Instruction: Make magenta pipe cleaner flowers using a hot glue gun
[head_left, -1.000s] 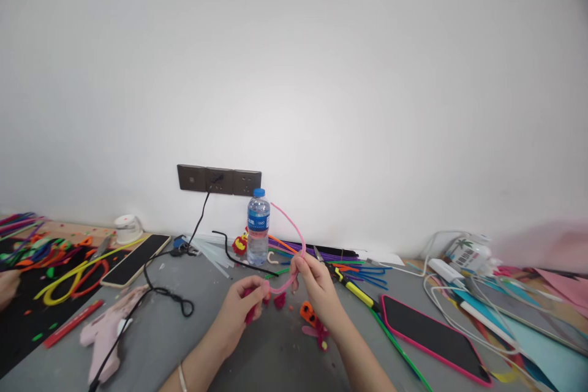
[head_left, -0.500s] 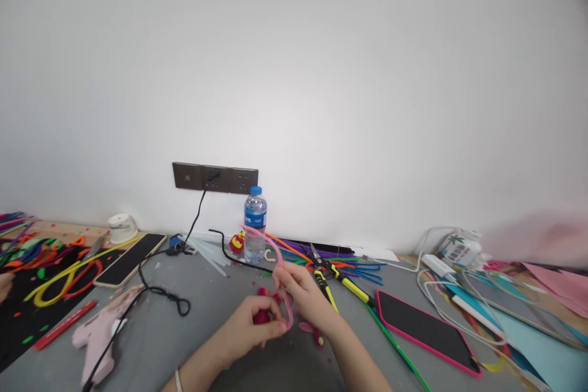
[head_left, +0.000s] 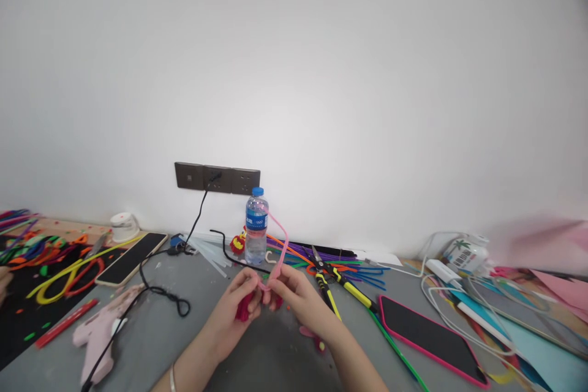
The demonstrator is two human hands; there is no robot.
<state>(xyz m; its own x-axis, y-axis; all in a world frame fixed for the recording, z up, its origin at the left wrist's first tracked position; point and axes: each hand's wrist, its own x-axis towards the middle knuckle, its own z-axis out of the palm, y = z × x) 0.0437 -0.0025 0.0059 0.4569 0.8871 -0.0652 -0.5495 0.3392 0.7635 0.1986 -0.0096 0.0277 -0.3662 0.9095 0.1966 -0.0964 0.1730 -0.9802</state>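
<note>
A pink pipe cleaner [head_left: 285, 236] is pinched between my two hands, its free end curving up in front of the water bottle [head_left: 256, 226]. My left hand [head_left: 239, 303] is closed on a dark red fuzzy piece [head_left: 242, 309] and presses the pink strand with thumb and forefinger. My right hand [head_left: 294, 294] grips the strand just beside it, fingers bent. Some of the red piece is hidden by my fingers. Below my right wrist lies a small pink and red piece [head_left: 315, 337] on the grey table.
At left are a pink glue gun [head_left: 98, 334] with a black cord, a phone [head_left: 132, 259] and a red marker [head_left: 67, 323]. Yellow-handled pliers [head_left: 346, 285], colourful pipe cleaners [head_left: 362, 272] and a pink-cased phone [head_left: 429, 340] lie right. Another person's hand [head_left: 4, 282] shows at the left edge.
Both hands have risen and come closer together. The pink pipe cleaner has swung more upright, its lower loop now drawn in between my fingertips.
</note>
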